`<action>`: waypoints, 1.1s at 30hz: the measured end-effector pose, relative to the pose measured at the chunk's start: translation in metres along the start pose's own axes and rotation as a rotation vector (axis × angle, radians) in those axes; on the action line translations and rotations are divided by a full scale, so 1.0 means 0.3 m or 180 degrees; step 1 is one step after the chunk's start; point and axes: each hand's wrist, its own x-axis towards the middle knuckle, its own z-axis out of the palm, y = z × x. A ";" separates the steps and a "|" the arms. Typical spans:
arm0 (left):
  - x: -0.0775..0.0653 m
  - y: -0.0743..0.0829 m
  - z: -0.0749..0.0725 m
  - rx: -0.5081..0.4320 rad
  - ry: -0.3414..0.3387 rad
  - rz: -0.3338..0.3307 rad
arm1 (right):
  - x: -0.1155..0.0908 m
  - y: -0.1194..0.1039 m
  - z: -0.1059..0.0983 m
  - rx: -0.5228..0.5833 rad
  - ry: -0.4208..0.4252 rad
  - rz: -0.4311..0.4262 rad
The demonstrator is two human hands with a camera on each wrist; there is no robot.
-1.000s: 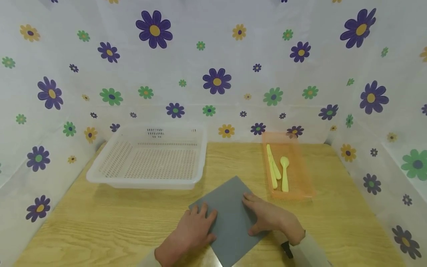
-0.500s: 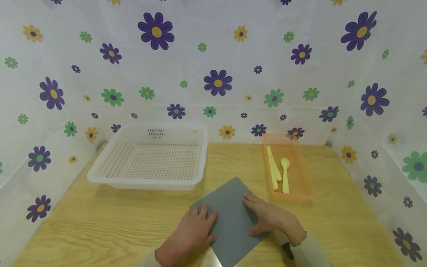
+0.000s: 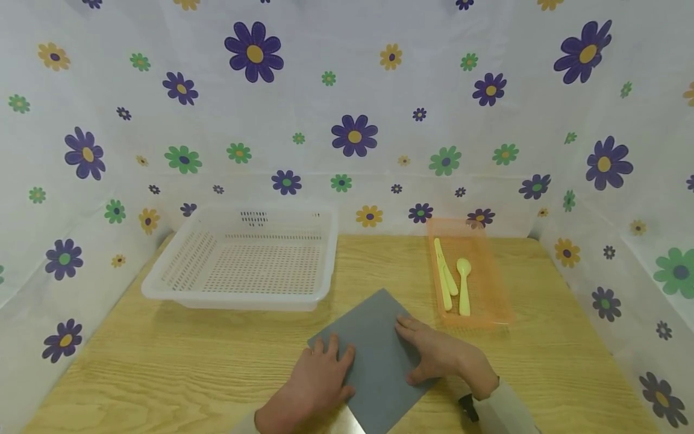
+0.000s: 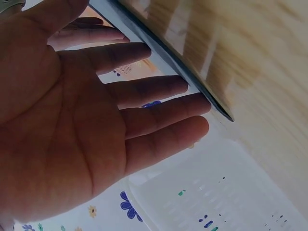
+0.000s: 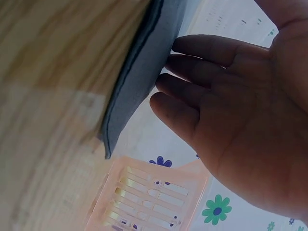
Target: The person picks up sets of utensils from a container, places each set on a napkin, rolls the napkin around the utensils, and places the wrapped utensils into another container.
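Observation:
A flat grey square sheet (image 3: 374,355), perhaps folded cloth, lies turned cornerwise on the table between the two hands. In the right wrist view the edge of the grey sheet (image 5: 132,84) shows more than one layer. The left hand (image 3: 320,377) rests its spread fingertips on the sheet's left side. On the right side, the right hand (image 3: 441,352) touches the sheet with fingertips and thumb. Both wrist views show palms raised off the surface, the left hand (image 4: 106,110) and right hand (image 5: 231,101) each with fairly straight fingers.
A white perforated plastic basket (image 3: 238,303) stands at the back left. At the back right is an orange tray (image 3: 490,289) with a yellow spoon (image 3: 464,286) and other yellow cutlery (image 3: 444,277). A flowered sheet (image 3: 352,78) walls in the wooden table (image 3: 190,361).
The left hand and the sheet's near corner have shifted very slightly to the right. The right hand stays nearly still. The head view has tilted a little.

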 end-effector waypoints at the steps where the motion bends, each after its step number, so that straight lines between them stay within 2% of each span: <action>1: -0.001 0.001 0.002 0.0022 0.0027 0.0002 | 0.001 0.001 0.000 0.0003 -0.0001 0.0004; 15: -0.009 0.011 0.014 0.0099 0.0264 -0.0011 | -0.001 0.008 -0.010 0.0071 0.0006 0.0068; 22: -0.011 0.019 0.015 0.0133 0.0226 -0.0035 | -0.006 0.020 -0.010 0.0052 -0.0061 -0.0015; 33: -0.012 0.028 0.013 0.0226 0.0308 -0.0074 | -0.002 0.031 -0.017 0.0061 -0.0078 -0.0011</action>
